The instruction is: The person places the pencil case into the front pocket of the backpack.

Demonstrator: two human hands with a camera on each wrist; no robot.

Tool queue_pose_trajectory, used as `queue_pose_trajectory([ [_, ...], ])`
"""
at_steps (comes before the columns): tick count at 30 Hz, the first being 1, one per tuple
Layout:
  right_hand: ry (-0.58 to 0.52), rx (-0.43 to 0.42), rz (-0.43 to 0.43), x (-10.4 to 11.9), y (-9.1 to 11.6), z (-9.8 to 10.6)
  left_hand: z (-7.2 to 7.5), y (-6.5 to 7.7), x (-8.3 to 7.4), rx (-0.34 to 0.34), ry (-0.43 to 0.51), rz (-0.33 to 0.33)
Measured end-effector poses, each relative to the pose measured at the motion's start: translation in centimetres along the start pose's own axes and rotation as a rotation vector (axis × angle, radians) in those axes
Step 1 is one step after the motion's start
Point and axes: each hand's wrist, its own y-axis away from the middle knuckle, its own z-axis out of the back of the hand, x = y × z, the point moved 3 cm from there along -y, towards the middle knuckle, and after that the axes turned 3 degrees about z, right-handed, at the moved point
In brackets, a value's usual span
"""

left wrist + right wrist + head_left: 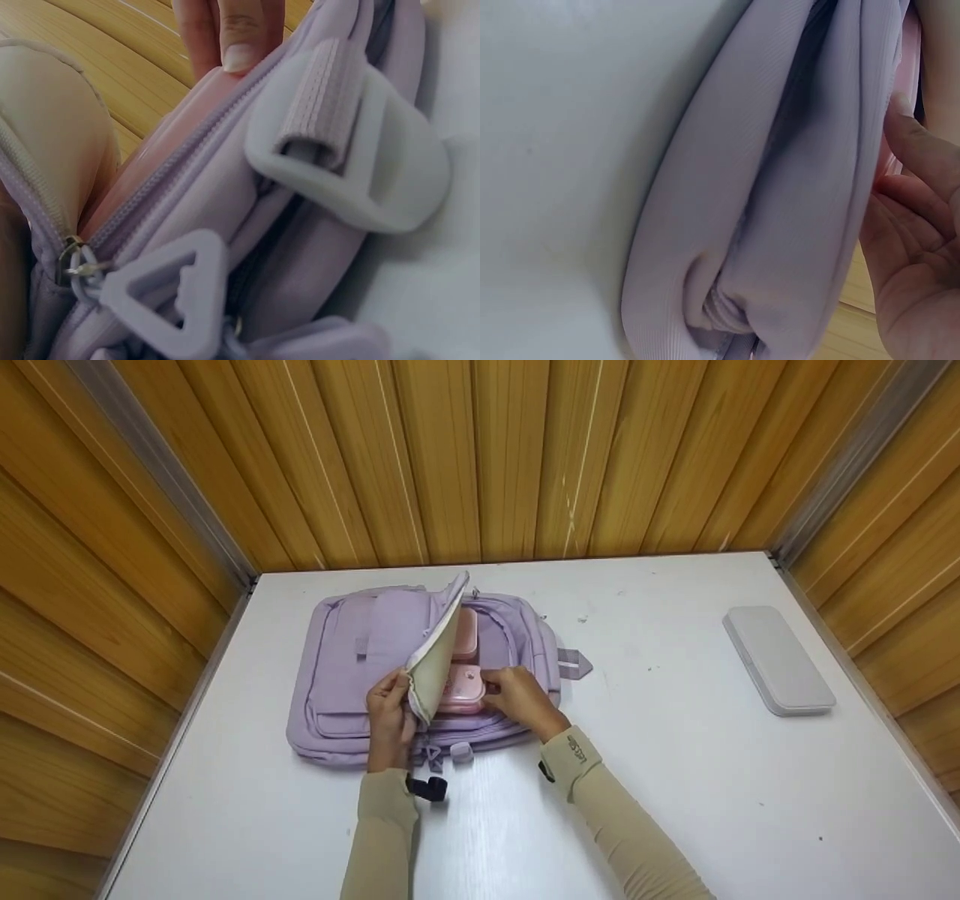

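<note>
A lilac backpack (pixel 341 675) lies flat on the white table, its front compartment unzipped. My left hand (pixel 388 716) pinches the edge of the raised flap (pixel 437 667), whose cream lining shows. At the near corner of a pink plastic box (pixel 466 684) inside the opening, my right hand (pixel 523 699) grips with thumb and fingers. Part of that box hides behind the flap. Beyond it sits another pink box (pixel 466 631) in the same compartment. The left wrist view has fingertips of the right hand (pixel 238 45) on the box's pink edge (pixel 169 139).
A light grey oblong case (pixel 780 660) lies at the table's right side. Along the bag's near edge hang a triangular zipper pull (pixel 176 300) and a pale strap buckle (pixel 397 165). A strap tab (pixel 575 664) sticks out to the right. Wood-look panels (pixel 510 457) enclose the table.
</note>
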Motion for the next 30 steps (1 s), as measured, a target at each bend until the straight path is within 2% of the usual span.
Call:
queue_pose_trajectory([
  [7, -0.033, 0.0, -0.021, 0.4, -0.3, -0.3, 0.1, 0.0, 0.1, 0.007, 0.001, 0.003],
  [18, -0.045, -0.038, 0.029, 0.8, -0.7, -1.0, 0.1, 0.2, 0.1, -0.009, 0.009, 0.001],
  [25, -0.063, -0.015, -0.021, 0.9, -0.9, -1.4, 0.1, 0.2, 0.2, -0.013, 0.0, 0.012],
  [30, -0.055, -0.003, -0.019, 1.1, -0.7, -1.3, 0.1, 0.1, 0.2, -0.005, -0.001, 0.001],
])
